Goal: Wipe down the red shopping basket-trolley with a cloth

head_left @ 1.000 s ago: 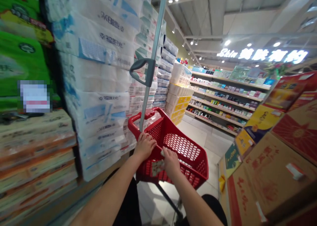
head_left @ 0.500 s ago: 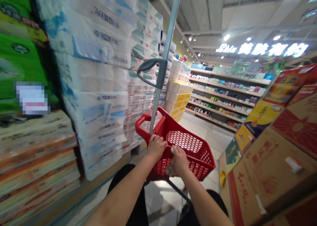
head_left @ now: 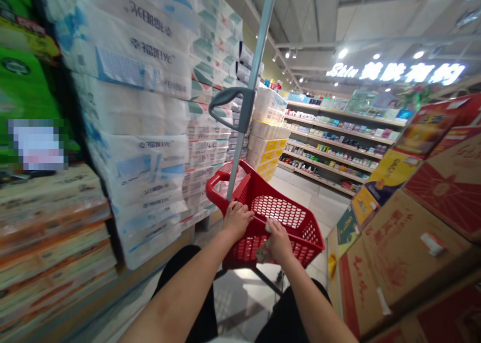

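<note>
A red plastic shopping cart (head_left: pixel 259 182) with holes in its walls stands in front of me, and no goods show inside it. My left hand (head_left: pixel 237 222) is closed over its near rim, close to the foot of the grey pole (head_left: pixel 259 52). Farther right on the same rim, my right hand (head_left: pixel 278 239) is closed round a crumpled greyish-green cloth (head_left: pixel 263 253). The cloth hangs against the outside of the basket wall. A dark grey loop handle (head_left: pixel 231 107) juts from the pole, with neither hand on it.
Tall stacks of wrapped paper rolls (head_left: pixel 150 102) line the left side. Cardboard cartons (head_left: pixel 409 243) are piled on the right. Shelves of small goods (head_left: pixel 334 142) stand at the far end, beyond the tiled floor (head_left: pixel 300 188).
My right hand has slid a little to the right along the rim with the cloth. My left hand stays on the rim. The stacks on the left have shifted slightly leftward in view.
</note>
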`<state>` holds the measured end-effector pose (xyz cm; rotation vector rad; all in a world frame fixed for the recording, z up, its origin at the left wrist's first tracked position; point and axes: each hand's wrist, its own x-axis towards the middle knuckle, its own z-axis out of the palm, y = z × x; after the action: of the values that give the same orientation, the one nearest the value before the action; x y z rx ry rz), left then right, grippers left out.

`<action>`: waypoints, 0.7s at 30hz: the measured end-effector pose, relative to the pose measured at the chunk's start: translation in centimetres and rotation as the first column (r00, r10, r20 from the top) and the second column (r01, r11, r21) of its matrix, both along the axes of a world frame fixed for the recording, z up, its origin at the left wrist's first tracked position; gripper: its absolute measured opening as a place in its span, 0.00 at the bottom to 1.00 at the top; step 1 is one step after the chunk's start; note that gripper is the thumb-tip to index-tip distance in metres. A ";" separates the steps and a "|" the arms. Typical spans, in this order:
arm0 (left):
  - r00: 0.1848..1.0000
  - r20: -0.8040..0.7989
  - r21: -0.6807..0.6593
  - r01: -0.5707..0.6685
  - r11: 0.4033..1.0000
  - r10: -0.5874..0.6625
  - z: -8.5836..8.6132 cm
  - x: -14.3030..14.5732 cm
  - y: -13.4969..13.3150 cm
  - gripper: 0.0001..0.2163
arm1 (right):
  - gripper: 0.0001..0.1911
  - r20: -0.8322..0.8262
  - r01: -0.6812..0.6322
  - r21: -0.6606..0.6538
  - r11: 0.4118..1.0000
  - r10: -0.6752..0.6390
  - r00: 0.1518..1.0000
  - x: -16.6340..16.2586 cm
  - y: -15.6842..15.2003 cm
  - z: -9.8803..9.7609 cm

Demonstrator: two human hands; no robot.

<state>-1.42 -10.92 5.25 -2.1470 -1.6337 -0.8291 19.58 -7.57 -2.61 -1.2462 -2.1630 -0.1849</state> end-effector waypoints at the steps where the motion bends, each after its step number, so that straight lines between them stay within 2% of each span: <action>1: 1.000 0.005 0.002 -0.006 1.000 0.006 0.0 0.0 0.0 0.08 | 0.34 -0.004 0.002 0.009 1.000 -0.002 1.000 1.3 0.1 -0.3; 3: 1.000 0.014 0.001 -0.015 1.000 0.015 -0.1 0.2 -0.1 0.08 | 0.34 -0.012 0.003 0.033 0.999 -0.002 1.000 4.0 0.4 -1.3; 5: 1.000 0.018 -0.003 -0.016 1.000 0.016 -0.1 0.5 -0.1 0.09 | 0.32 -0.071 0.103 0.079 0.992 -0.098 0.993 6.0 0.4 -2.2; 7: 1.000 0.021 -0.005 -0.012 1.000 0.012 0.0 1.0 0.0 0.10 | 0.31 -0.144 0.225 0.095 0.970 -0.210 0.967 6.3 0.4 -2.7; 9: 1.000 0.026 -0.003 -0.008 1.000 0.008 0.0 1.6 0.2 0.10 | 0.31 -0.190 0.277 0.074 0.958 -0.260 0.947 4.6 0.2 -2.4; 13: 1.000 0.001 -0.010 0.007 1.000 -0.007 -0.1 2.2 0.1 0.08 | 0.34 -0.206 0.083 0.027 0.996 -0.076 0.976 -1.2 -0.3 -0.4; 15: 1.000 -0.014 -0.008 0.016 1.000 -0.016 -0.2 2.2 0.0 0.08 | 0.37 -0.235 -0.023 0.055 0.998 0.036 0.971 -2.5 -0.5 0.4; 18: 0.999 -0.021 0.003 0.028 1.000 -0.028 -0.5 2.0 -0.4 0.08 | 0.31 -0.231 -0.108 0.123 0.987 0.134 0.964 -0.8 -0.7 0.2; 21: 0.999 -0.008 0.003 0.037 0.999 -0.037 -0.5 1.7 -0.6 0.09 | 0.23 -0.201 -0.046 0.165 0.985 0.079 0.976 3.4 -0.9 -1.2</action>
<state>0.29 -11.54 4.75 -2.1816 -1.5919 -0.8322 23.02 -8.49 -3.85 -1.0572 -1.9645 -0.1889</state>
